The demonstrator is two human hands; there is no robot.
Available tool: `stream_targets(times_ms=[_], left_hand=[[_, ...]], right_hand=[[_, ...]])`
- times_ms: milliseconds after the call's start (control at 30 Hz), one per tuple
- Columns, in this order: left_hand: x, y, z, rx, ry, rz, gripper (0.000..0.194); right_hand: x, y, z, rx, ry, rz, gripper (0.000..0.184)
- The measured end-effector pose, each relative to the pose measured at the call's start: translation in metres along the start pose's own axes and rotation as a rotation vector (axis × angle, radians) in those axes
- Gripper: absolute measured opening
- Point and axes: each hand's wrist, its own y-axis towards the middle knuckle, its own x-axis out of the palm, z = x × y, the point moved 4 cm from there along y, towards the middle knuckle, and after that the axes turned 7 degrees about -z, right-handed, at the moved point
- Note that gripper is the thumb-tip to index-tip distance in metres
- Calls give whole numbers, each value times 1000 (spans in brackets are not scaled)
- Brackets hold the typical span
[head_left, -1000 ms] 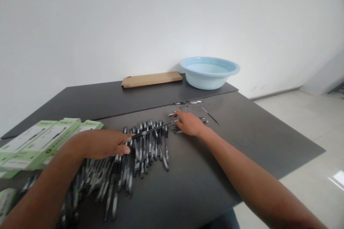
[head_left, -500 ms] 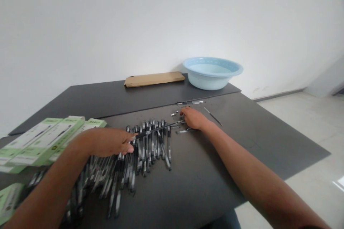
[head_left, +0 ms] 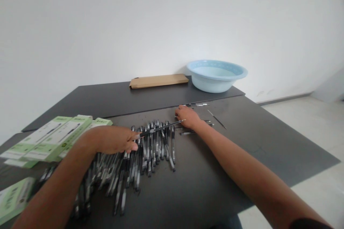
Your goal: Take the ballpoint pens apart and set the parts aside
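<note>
My left hand (head_left: 116, 140) is closed around a pen barrel (head_left: 146, 133) with a black grip, and a thin refill sticks out of it toward the right. That refill's tip ends just in front of my right hand (head_left: 188, 116), which rests low over the table with its fingers curled down. A small pale bit shows at the right fingertips; the rest is hidden under them. Beneath and beside my left hand lies a heap of clear pens (head_left: 154, 148) with black grips. Close to my right hand are a loose clear pen part (head_left: 186, 133) and a refill (head_left: 217, 119).
Green and white pen boxes (head_left: 57, 136) lie at the left, with another green box (head_left: 16, 196) nearer me. A flat cardboard piece (head_left: 159, 81) and a light blue basin (head_left: 217, 75) stand at the back. More pen parts (head_left: 200, 105) lie along the table seam.
My right hand has shifted left and down over the small silver parts, which it now covers. My left hand keeps hold of the pen barrel. The whole view has drifted slightly.
</note>
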Motion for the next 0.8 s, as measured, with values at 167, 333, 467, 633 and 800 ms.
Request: stream_targets(times_ms=[167,333,467,633,800], left_hand=[[-1,-2,2,10,-10,23,31],[0,-2,5,-26,2,16,29],[2,1,6,-28,-18,-15,28],[2,5,6,-31,-41,-47,28],[3,10,2,-36,-9,-48,28]], right_hand=[[-3,-5,4,-48,252,59,10],[-10,-22,13,-72,621,85,20],[-8,-38,19,-86,1184,77,31],[-4,-43,23,-65,1754,27,22],[-4,-40,25,-31,1845,49,12]])
